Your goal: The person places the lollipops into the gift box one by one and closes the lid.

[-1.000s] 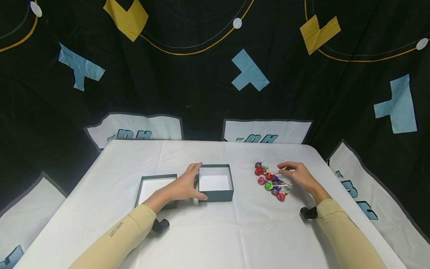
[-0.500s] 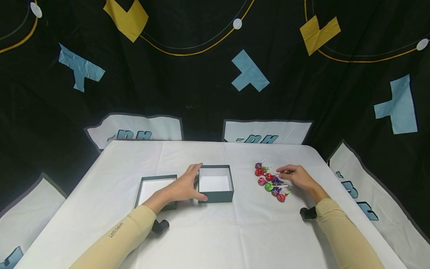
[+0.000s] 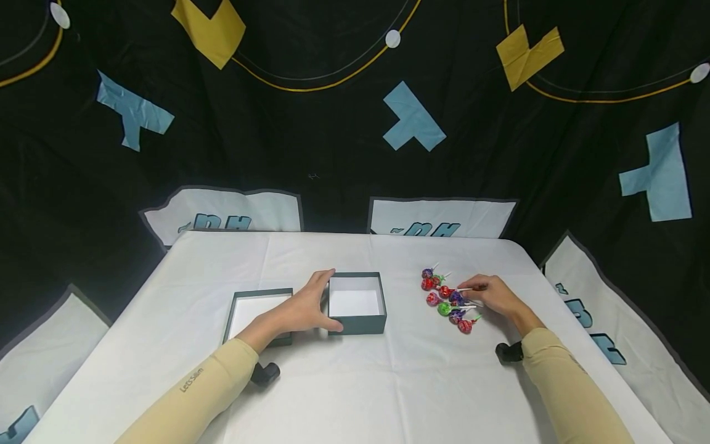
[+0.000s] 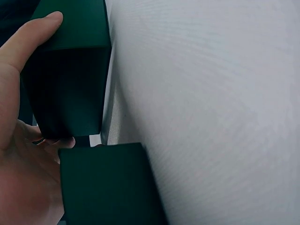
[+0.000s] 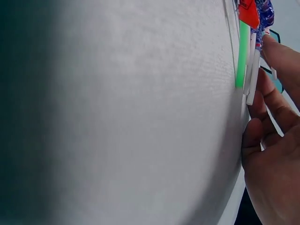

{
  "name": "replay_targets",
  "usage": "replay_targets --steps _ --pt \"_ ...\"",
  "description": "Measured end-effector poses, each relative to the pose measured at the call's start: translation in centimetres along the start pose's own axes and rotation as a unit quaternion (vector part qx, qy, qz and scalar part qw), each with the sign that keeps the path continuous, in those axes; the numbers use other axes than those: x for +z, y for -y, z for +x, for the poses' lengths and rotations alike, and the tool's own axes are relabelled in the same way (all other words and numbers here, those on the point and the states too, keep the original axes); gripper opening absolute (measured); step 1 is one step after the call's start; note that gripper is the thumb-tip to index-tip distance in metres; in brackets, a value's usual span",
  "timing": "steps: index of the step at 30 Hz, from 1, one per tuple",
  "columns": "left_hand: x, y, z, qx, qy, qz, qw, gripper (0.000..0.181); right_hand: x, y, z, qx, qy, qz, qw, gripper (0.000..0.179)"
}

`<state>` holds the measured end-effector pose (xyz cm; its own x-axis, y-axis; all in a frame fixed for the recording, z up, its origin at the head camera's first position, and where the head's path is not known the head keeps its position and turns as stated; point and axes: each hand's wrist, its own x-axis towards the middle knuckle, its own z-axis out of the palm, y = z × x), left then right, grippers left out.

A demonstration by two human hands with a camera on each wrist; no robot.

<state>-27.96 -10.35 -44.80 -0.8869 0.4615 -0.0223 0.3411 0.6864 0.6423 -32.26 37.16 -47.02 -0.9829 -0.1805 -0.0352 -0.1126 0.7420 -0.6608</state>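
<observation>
An open dark green box [image 3: 357,324] with a white inside stands mid-table in the head view. My left hand [image 3: 302,308] spans its left side, thumb [image 4: 49,23] on the front wall and fingers at the far corner. To the right lies a loose group of lollipops with red, purple and green wrappers. My right hand [image 3: 493,295] is at their sticks, pinching the white stick of a red lollipop [image 3: 445,291] between thumb and fingers. In the right wrist view a green stick [image 5: 243,56] and white sticks lie beside the fingertips.
A second, shallower green box part [image 3: 228,317] with a white inside, like a lid, lies left of the box, partly behind my left hand. White cloth covers the table [image 3: 333,382]. A black patterned curtain [image 3: 310,142] hangs behind it.
My right hand has lowered slightly toward the lollipops, and its thumb and fingers have closed on a stick. The left hand and the box have stayed in place.
</observation>
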Motion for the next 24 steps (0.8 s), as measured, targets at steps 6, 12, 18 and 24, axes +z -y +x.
replay_targets --steps 6,12,18,24 --pt "0.03 0.01 0.10 0.000 0.001 0.001 1.0000 0.129 -0.08 -0.05 -0.12 0.027 0.009 0.024 0.9993 0.032" --pt "0.04 0.07 0.11 -0.001 0.003 0.000 1.0000 0.130 -0.16 -0.09 0.07 0.052 0.015 0.035 0.9979 0.033" --pt "0.04 0.06 0.10 -0.001 0.004 0.002 1.0000 0.130 -0.23 -0.29 0.26 0.058 0.018 0.038 0.9975 0.029" --pt "0.03 -0.05 0.07 -0.002 0.005 0.003 1.0000 0.130 -0.26 -0.41 0.34 0.047 0.019 0.034 0.9981 0.025"
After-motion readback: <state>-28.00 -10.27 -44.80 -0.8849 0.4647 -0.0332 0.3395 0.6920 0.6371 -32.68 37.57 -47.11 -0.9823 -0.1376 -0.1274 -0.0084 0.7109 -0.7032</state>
